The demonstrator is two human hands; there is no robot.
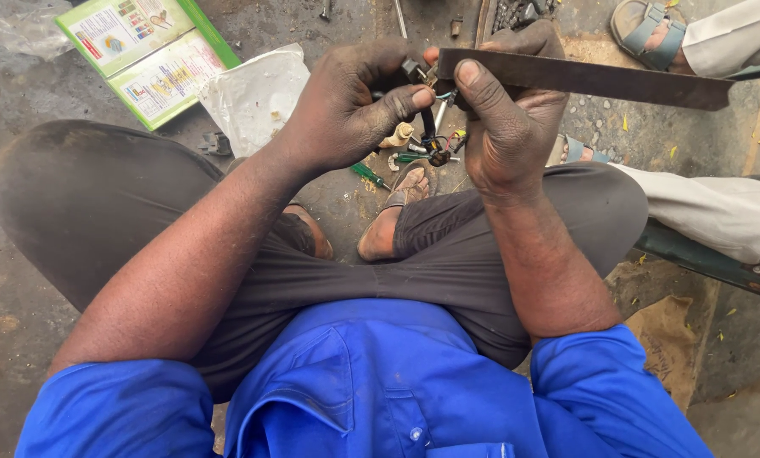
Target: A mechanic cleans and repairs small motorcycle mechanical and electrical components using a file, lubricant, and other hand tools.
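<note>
- Left hand (346,106) pinched a small black connector (411,69) on a black cable (428,123).
- Right hand (511,110), at 3 o'clock, gripped a rusty flat metal bar (600,79).
- A green-handled screwdriver (369,175) lay on the floor (24,288) at 6 o'clock.

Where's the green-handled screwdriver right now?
In the head view, the green-handled screwdriver lies on the ground between the person's knees, just below the left hand and left of the sandalled foot.
</note>
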